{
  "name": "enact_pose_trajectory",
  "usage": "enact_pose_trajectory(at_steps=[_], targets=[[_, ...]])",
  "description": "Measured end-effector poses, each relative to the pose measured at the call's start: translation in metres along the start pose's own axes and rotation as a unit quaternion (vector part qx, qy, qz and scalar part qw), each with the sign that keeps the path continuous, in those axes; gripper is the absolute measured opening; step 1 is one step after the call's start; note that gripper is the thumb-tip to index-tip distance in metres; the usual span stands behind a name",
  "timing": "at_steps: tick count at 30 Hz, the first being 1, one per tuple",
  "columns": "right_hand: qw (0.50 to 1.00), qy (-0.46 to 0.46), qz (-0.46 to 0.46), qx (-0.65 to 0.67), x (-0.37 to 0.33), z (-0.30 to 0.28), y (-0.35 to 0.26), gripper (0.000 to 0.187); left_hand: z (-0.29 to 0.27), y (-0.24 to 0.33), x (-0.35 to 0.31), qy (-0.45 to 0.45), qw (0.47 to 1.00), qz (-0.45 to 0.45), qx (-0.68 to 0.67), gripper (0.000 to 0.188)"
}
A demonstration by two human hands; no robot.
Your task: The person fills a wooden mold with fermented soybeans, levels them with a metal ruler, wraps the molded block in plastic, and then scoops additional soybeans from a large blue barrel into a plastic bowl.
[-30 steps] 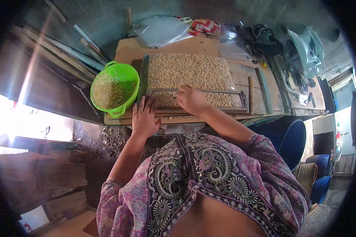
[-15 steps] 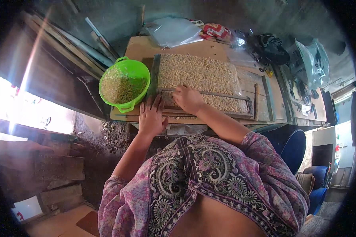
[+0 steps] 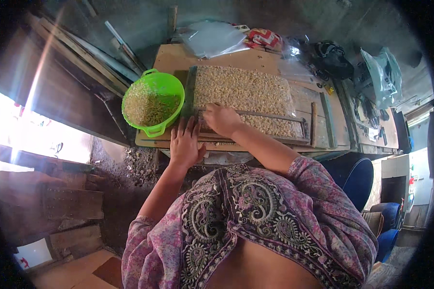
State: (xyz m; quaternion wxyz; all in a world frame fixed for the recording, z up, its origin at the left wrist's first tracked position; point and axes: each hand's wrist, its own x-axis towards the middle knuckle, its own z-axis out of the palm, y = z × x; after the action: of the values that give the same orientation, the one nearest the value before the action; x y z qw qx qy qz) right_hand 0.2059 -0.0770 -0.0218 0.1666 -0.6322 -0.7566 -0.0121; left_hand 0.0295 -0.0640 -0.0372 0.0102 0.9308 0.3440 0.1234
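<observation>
A shallow rectangular wooden frame (image 3: 309, 129) holds an even layer of small pale pieces (image 3: 241, 89), like grain or chips; their kind is too small to tell. My right hand (image 3: 222, 119) is over the near left part of this layer, by the frame's near bar, with its fingers curled down. Whatever is under those fingertips is hidden. My left hand (image 3: 184, 144) lies with fingers stretched out at the near left corner of the frame, holding nothing. Left of the frame stands a bright green two-handled plastic basin (image 3: 178, 89), partly filled with similar loose pieces (image 3: 144, 103).
The frame and basin rest on a brown wooden table (image 3: 171, 55). Clear plastic sheets (image 3: 212, 38) and a red-and-white packet (image 3: 265, 38) lie at the back. A black bag (image 3: 330, 60) is at the back right. Wooden strips (image 3: 329, 120) lie right of the frame. A blue chair (image 3: 357, 178) stands nearer right.
My right hand has slid a little to the left along the near part of the layer. My left hand stays at the corner.
</observation>
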Motion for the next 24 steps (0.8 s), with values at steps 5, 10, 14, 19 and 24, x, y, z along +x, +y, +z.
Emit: enact_pose_trajectory(at_steps=[5,10,14,19,24], targets=[[0.992,0.077,0.062,0.077,-0.02,-0.029,0.024,0.01,-0.003,0.009,0.004,0.011,1.0,0.008,0.007,0.065],[0.938,0.18,0.269,0.124,-0.102,-0.08,0.095,0.009,0.004,0.039,0.039,0.039,0.994,0.092,-0.032,0.065],[0.856,0.284,0.428,0.06,-0.193,-0.098,0.141,0.012,0.015,0.099,0.093,-0.07,0.979,0.189,-0.029,0.07],[0.878,0.219,0.425,0.004,-0.249,-0.096,0.142,0.008,0.052,0.17,0.131,-0.139,0.938,0.312,-0.051,0.074],[0.903,0.2,0.381,-0.011,-0.252,-0.075,0.144,0.009,0.057,0.204,0.133,-0.147,0.918,0.367,-0.022,0.079]])
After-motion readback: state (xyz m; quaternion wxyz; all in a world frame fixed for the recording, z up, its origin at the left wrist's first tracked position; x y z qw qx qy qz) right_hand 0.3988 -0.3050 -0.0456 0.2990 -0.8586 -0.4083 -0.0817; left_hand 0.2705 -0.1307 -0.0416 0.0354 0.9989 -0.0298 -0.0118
